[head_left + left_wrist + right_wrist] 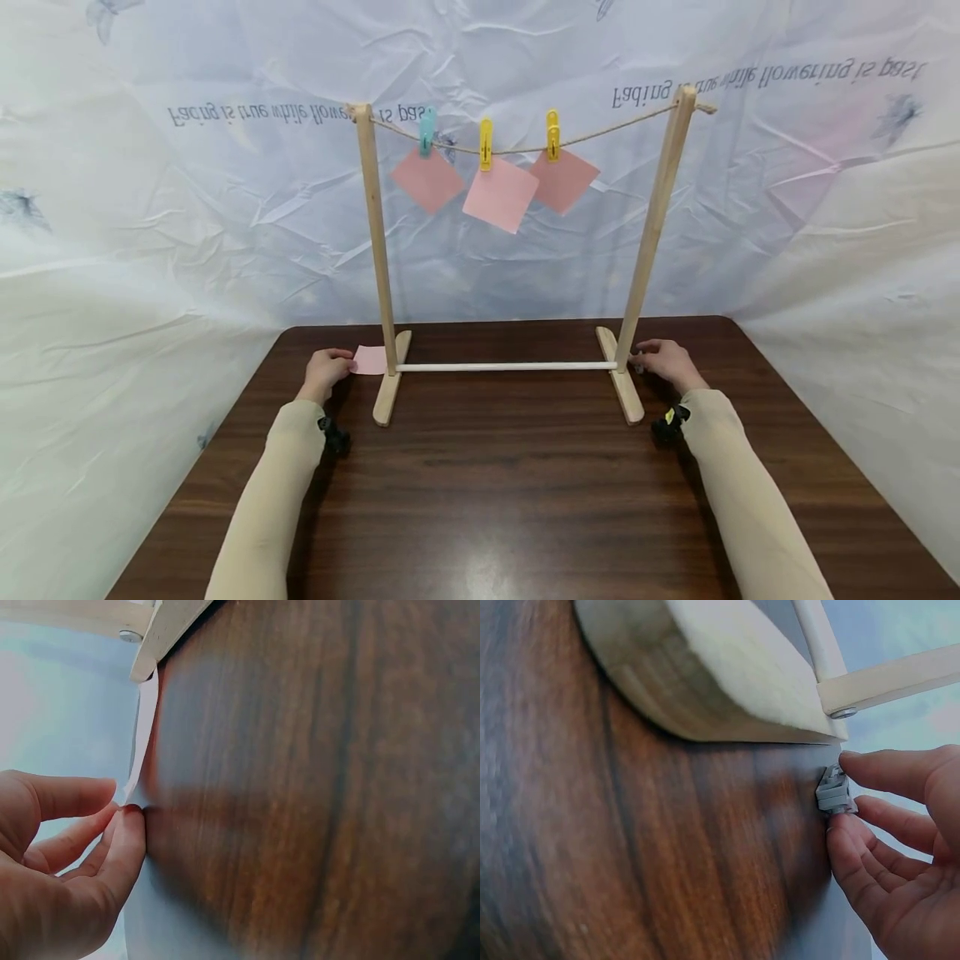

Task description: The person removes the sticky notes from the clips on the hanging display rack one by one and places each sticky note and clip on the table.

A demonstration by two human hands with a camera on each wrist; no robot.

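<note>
- Left hand (pixel 324 372): fingers at pink note (pixel 368 360) edge, can't tell if pinching
- Right hand (pixel 667 365): fingers pinching grey clip (pixel 835 791) near stand (pixel 628 396)
- Stand on bench (pixel 480 492)

Free room: broad stretch of tabletop (pixel 487 483) in front of the frame, between the two forearms. Second opening between left post (pixel 378 242) and right post (pixel 654 242), bounded below by white rod (pixel 506 367), above by three hanging pink squares (pixel 501 196). Obstacles: left foot (pixel 385 402) and right foot (pixel 630 402) jut toward the wearer; rope (pixel 622 128) sags across the top. Left side: pink sheet (pixel 367 360) and left hand (pixel 326 372) occupy the gap beside the post. Right side: right hand (pixel 667 364) and grey clip (pixel 834 793) crowd the other post.
</note>
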